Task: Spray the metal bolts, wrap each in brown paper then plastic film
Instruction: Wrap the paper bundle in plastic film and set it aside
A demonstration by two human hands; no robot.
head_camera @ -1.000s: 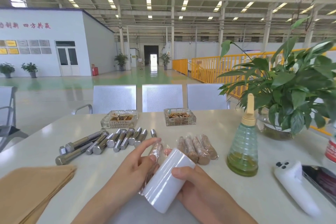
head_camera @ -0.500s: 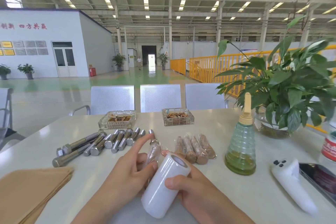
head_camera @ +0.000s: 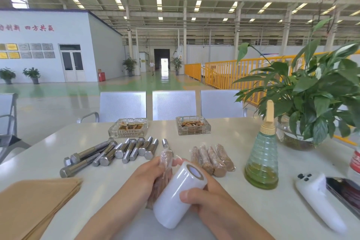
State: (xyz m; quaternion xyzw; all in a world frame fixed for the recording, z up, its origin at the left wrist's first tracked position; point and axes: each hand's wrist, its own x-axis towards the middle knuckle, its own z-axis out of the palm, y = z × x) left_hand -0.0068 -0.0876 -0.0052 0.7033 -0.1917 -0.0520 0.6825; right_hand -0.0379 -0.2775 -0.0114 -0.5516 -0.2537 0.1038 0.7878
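Hands (head_camera: 176,187) round bolt (head_camera: 165,163); film roll (head_camera: 179,195)

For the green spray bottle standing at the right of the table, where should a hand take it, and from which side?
Probably the narrow neck just under the cap of the spray bottle, coming from the near left. It stands upright and flares to a wide base, so the neck suits a hand better; the plant crowds its far right.

A paper-wrapped bolt (head_camera: 164,169), partly filmed, stands tilted beside the white film roll (head_camera: 180,195). Bare steel bolts (head_camera: 109,154) lie in a row on the tabletop (head_camera: 253,210); four wrapped bolts (head_camera: 212,159) lie just right; brown paper sheets (head_camera: 33,202) are stacked at left.
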